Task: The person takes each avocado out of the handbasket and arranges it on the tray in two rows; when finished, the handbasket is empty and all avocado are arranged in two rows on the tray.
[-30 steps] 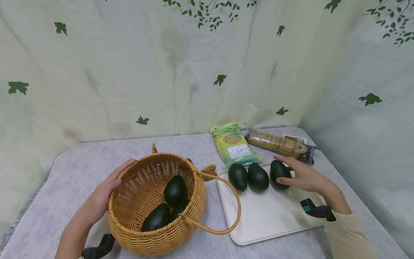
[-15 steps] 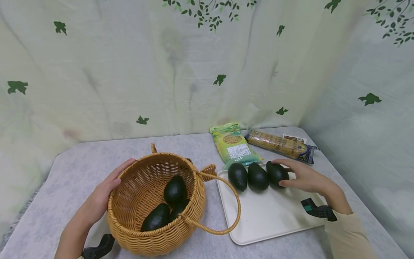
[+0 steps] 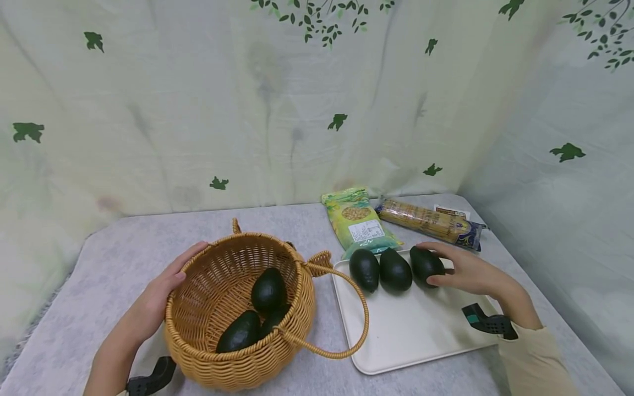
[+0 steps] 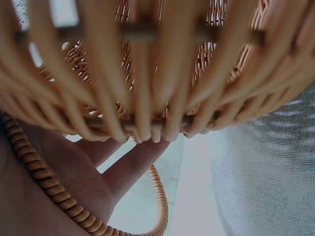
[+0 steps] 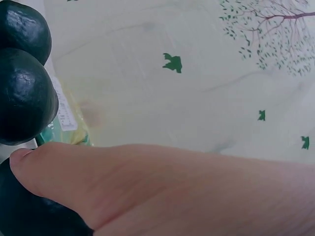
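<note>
Head view: rightmost avocado [image 3: 426, 266] sits by the tray [image 3: 396, 341]'s far edge, directly left of the right hand [image 3: 464, 269]; long axis runs roughly far-left to near-right. Right hand is the nearer by a lot. Grip: thumb near side, fingers bent round the far side, spread only to the fruit's girth (underside hidden). Left hand [image 3: 157, 300]: fingers extended against the basket [image 3: 238, 371]'s left rim, well apart from that avocado.
</note>
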